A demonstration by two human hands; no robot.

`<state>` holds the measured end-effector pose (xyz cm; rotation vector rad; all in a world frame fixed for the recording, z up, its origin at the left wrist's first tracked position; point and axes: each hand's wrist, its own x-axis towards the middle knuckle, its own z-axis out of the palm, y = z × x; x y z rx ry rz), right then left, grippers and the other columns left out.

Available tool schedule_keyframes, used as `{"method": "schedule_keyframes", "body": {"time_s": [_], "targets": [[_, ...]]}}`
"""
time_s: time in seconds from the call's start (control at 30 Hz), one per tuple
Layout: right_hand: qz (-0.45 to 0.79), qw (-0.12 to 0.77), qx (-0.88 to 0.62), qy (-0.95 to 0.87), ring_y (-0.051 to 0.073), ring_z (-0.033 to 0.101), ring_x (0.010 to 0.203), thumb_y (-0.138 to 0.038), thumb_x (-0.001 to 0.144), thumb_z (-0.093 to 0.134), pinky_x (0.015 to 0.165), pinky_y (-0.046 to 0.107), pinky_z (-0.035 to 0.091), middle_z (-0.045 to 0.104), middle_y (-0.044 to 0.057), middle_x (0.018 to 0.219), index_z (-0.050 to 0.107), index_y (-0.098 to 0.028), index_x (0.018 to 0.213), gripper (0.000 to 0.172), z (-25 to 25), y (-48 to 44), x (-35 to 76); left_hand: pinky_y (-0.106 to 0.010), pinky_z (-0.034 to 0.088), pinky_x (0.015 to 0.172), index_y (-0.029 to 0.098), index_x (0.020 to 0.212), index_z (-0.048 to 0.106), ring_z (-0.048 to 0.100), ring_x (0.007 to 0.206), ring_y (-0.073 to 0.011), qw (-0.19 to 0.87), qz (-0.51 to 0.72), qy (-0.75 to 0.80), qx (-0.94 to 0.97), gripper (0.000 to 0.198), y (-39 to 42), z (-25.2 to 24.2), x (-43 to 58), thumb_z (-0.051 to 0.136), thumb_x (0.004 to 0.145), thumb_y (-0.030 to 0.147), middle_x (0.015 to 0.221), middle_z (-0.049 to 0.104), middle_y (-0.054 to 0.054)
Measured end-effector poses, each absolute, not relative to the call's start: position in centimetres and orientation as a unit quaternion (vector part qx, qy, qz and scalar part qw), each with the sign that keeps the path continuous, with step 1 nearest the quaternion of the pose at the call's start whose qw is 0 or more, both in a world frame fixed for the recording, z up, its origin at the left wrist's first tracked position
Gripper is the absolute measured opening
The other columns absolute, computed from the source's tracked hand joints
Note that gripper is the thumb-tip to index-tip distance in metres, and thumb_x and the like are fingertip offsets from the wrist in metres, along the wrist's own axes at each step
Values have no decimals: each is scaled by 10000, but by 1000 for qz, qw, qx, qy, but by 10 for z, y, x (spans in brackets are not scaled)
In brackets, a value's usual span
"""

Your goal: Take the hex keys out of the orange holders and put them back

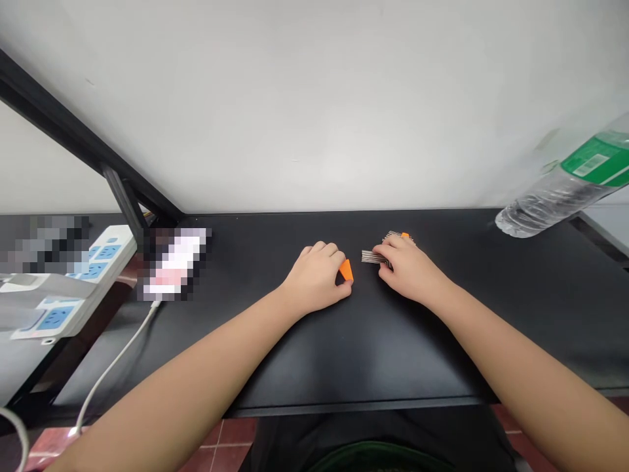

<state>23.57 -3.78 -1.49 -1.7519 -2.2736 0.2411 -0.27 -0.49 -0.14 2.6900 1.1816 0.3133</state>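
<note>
My left hand (317, 278) rests over the dark tabletop, its fingers and thumb closed around a small orange block-like piece (346, 270). To its right, my right hand (403, 263) is closed on a bundle of thin, greyish sticks (372, 256), whose ends point left toward the orange piece. More thin sticks (393, 234) show just beyond the right fingers, beside a second bit of orange (405, 235). The fingers cover most of this, so I cannot tell whether these parts are joined. A gap separates the two hands.
A clear plastic bottle with a green label (555, 187) stands at the right near the wall. At the left are a blurred-out phone (174, 265) on a white cable (115, 364), a white power strip (93, 278) and a black metal frame (93, 141).
</note>
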Motion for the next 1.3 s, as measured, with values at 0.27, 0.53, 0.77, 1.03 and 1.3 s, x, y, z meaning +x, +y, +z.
{"method": "schedule_keyframes", "body": {"time_s": [0.27,0.53,0.77,1.03,1.3], "targets": [[97,169,-654,-731,221,656,1027,-187,986,475,943,347,508,667,108,1185,725,-162,1184,320,-6,-35,253,-454,461,957,260,1156,678,582,1063,-274,116,95,386,910,348,-1,1,-7,675,848,422,1128,652,-65],[112,132,-662,-730,183,651,883,-139,925,531,806,297,490,678,68,1054,761,-205,929,239,0,-34,259,-461,454,983,269,1234,668,578,1101,-289,145,107,391,903,457,3,-1,-10,707,834,486,1175,650,-75],[116,62,-705,-697,181,601,742,-139,828,577,641,290,422,657,52,882,614,-201,729,122,4,-31,257,-469,419,1025,267,1143,669,581,1112,-274,204,99,405,886,386,8,-3,-9,732,797,427,1178,669,-44],[188,161,-697,-673,154,588,606,-183,815,603,569,272,426,672,7,779,640,-219,856,66,8,-33,260,-458,450,1011,234,952,650,621,1001,-263,219,130,394,883,310,8,2,-8,751,702,387,1018,694,-36],[231,334,-518,-753,137,642,646,-252,996,496,702,314,560,696,58,1013,722,-215,1042,233,16,-47,247,-334,536,849,207,967,662,640,877,-182,303,277,384,827,266,10,0,-12,711,718,285,947,693,-19]]}}
